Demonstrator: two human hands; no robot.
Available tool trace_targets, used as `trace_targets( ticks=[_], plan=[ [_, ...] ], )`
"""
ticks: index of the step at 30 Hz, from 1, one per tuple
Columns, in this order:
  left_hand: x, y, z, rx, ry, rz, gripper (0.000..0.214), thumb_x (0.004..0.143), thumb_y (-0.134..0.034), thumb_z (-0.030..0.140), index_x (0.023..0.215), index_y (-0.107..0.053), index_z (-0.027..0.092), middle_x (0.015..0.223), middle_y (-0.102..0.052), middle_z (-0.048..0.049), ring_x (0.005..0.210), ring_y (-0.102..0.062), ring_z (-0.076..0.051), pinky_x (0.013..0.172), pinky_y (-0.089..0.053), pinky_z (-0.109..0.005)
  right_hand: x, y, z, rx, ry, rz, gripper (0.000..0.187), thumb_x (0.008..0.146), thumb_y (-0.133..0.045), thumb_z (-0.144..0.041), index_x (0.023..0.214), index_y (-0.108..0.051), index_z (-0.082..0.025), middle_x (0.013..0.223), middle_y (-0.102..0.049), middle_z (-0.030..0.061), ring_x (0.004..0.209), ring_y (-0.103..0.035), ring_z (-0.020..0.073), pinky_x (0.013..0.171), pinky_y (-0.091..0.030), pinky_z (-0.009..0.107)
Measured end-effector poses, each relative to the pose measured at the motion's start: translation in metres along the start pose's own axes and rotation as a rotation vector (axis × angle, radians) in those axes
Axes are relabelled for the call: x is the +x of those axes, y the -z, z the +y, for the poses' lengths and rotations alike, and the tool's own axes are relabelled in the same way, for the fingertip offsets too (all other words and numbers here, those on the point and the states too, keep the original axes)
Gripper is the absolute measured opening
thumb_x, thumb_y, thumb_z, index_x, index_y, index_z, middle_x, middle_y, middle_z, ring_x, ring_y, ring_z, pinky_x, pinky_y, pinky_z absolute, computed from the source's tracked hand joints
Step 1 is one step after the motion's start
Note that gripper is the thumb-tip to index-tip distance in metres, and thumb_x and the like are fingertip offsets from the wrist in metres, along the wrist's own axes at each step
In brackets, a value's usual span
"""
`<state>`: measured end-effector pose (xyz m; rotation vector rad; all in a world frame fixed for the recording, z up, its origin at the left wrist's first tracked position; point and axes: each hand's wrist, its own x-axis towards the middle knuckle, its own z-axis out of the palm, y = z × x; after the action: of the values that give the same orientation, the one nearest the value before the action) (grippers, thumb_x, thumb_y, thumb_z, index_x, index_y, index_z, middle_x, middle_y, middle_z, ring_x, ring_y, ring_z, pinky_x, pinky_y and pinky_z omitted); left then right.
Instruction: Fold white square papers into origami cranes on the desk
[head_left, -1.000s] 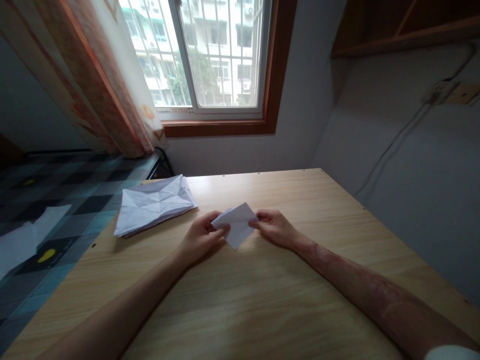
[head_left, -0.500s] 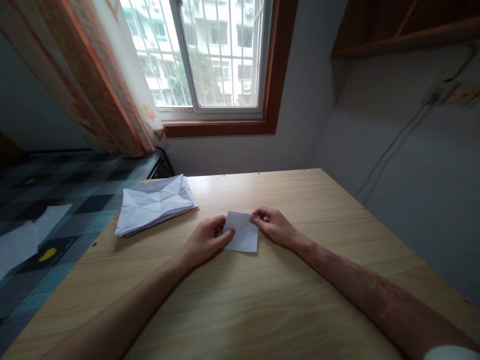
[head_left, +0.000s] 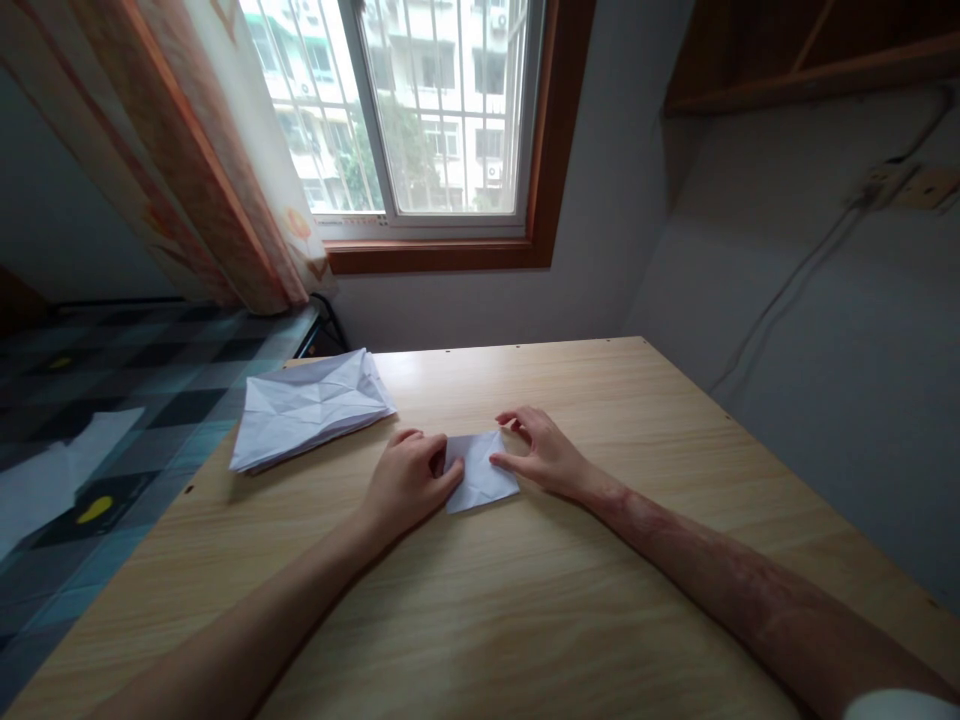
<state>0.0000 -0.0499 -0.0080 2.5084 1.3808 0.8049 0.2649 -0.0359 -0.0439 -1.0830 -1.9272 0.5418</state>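
A small folded sheet of white paper point(head_left: 482, 474) lies on the wooden table, with creases showing on its upper face. My left hand point(head_left: 411, 474) grips its left edge, thumb on top and the other fingers curled at the side. At the paper's right side is my right hand point(head_left: 541, 452), its thumb and fingers spread apart. The right thumb tip reaches over the paper's right part; whether it presses on it I cannot tell.
A stack of creased white paper point(head_left: 311, 405) rests at the table's point(head_left: 540, 620) far left corner. Left of the table is a bed with a checked cover point(head_left: 187, 405), with loose white sheets point(head_left: 67, 465) on it. A window point(head_left: 450, 120) and a curtain point(head_left: 180, 150) are beyond.
The paper has turned and lies lower and flatter, with creases now showing. My right hand's pinch on its upper right corner has come apart, and the fingers are spread.
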Motion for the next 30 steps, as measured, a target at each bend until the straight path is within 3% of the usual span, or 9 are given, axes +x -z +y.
trace_targets(
  ticks=[4, 7, 9, 13, 20, 23, 25, 27, 30],
  plan=[
    [-0.002, -0.002, 0.0, 0.099, 0.0, 0.045, 0.038, 0.099, -0.065, 0.039, 0.068, -0.049, 0.024, 0.062, -0.056, 0.0018, 0.065, -0.055, -0.02, 0.085, -0.046, -0.04, -0.001, 0.004, -0.009, -0.072, 0.103, -0.086, 0.037, 0.09, -0.091, -0.029, 0.123, -0.074, -0.024, 0.124, -0.076, 0.0089, 0.119, -0.069, 0.0282, 0.108, -0.053, 0.045],
    [-0.001, -0.003, -0.004, 0.071, 0.0, 0.063, 0.018, 0.098, -0.067, 0.035, 0.085, -0.062, 0.022, 0.073, -0.065, 0.0018, 0.069, -0.061, -0.02, 0.088, -0.048, -0.04, -0.001, 0.005, -0.011, -0.104, 0.136, -0.118, 0.026, 0.092, -0.089, -0.029, 0.115, -0.077, -0.025, 0.127, -0.077, 0.0082, 0.121, -0.07, 0.0281, 0.11, -0.052, 0.046],
    [0.0, -0.003, -0.006, -0.002, -0.026, 0.06, 0.008, 0.099, -0.066, 0.03, 0.097, -0.066, 0.022, 0.084, -0.07, -0.0002, 0.073, -0.065, -0.02, 0.087, -0.051, -0.038, -0.001, 0.005, -0.011, -0.112, 0.134, -0.121, 0.023, 0.093, -0.088, -0.029, 0.113, -0.078, -0.026, 0.127, -0.077, 0.0083, 0.121, -0.07, 0.0282, 0.11, -0.052, 0.046],
    [0.001, -0.002, -0.01, -0.192, -0.167, 0.016, 0.003, 0.099, -0.064, 0.022, 0.096, -0.066, 0.023, 0.12, -0.076, -0.0084, 0.104, -0.074, -0.024, 0.092, -0.057, -0.037, -0.001, 0.004, -0.009, -0.114, 0.113, -0.097, 0.021, 0.094, -0.088, -0.029, 0.113, -0.079, -0.026, 0.128, -0.077, 0.0084, 0.123, -0.069, 0.0287, 0.112, -0.051, 0.047],
    [-0.003, -0.005, -0.004, -0.211, -0.323, -0.159, 0.023, 0.088, -0.061, 0.006, 0.102, -0.065, 0.024, 0.129, -0.08, -0.0062, 0.116, -0.074, -0.026, 0.102, -0.058, -0.041, -0.002, 0.003, -0.012, -0.144, 0.088, -0.065, 0.015, 0.093, -0.084, -0.024, 0.107, -0.078, -0.025, 0.124, -0.076, 0.0079, 0.12, -0.068, 0.0281, 0.11, -0.051, 0.046],
    [-0.004, -0.002, 0.0, -0.192, -0.332, -0.178, 0.025, 0.087, -0.062, 0.008, 0.105, -0.065, 0.024, 0.135, -0.078, -0.008, 0.12, -0.073, -0.027, 0.103, -0.059, -0.042, -0.002, 0.004, -0.015, -0.157, 0.091, -0.062, 0.015, 0.094, -0.081, -0.023, 0.108, -0.077, -0.025, 0.123, -0.076, 0.0078, 0.119, -0.068, 0.0279, 0.109, -0.051, 0.045],
    [-0.004, 0.002, 0.001, -0.173, -0.336, -0.213, 0.032, 0.088, -0.064, 0.012, 0.118, -0.066, 0.024, 0.133, -0.078, -0.0097, 0.121, -0.073, -0.029, 0.102, -0.06, -0.042, -0.002, 0.004, -0.016, -0.155, 0.094, -0.054, 0.015, 0.095, -0.08, -0.022, 0.109, -0.076, -0.025, 0.122, -0.076, 0.0077, 0.118, -0.068, 0.0277, 0.108, -0.051, 0.044],
    [-0.004, 0.009, 0.002, -0.151, -0.37, -0.27, 0.039, 0.091, -0.07, 0.022, 0.129, -0.063, 0.024, 0.137, -0.075, -0.0121, 0.125, -0.071, -0.031, 0.102, -0.06, -0.043, -0.002, 0.004, -0.014, -0.151, 0.082, -0.034, 0.018, 0.095, -0.079, -0.022, 0.111, -0.074, -0.024, 0.121, -0.076, 0.0079, 0.115, -0.068, 0.0275, 0.107, -0.051, 0.043],
    [-0.002, 0.015, 0.002, -0.107, -0.434, -0.337, 0.037, 0.094, -0.076, 0.041, 0.124, -0.062, 0.023, 0.155, -0.067, -0.015, 0.132, -0.068, -0.035, 0.102, -0.06, -0.045, -0.002, 0.002, -0.011, -0.146, 0.024, 0.021, 0.021, 0.095, -0.078, -0.022, 0.115, -0.071, -0.022, 0.114, -0.076, 0.0082, 0.106, -0.068, 0.0266, 0.1, -0.052, 0.042]
  ],
)
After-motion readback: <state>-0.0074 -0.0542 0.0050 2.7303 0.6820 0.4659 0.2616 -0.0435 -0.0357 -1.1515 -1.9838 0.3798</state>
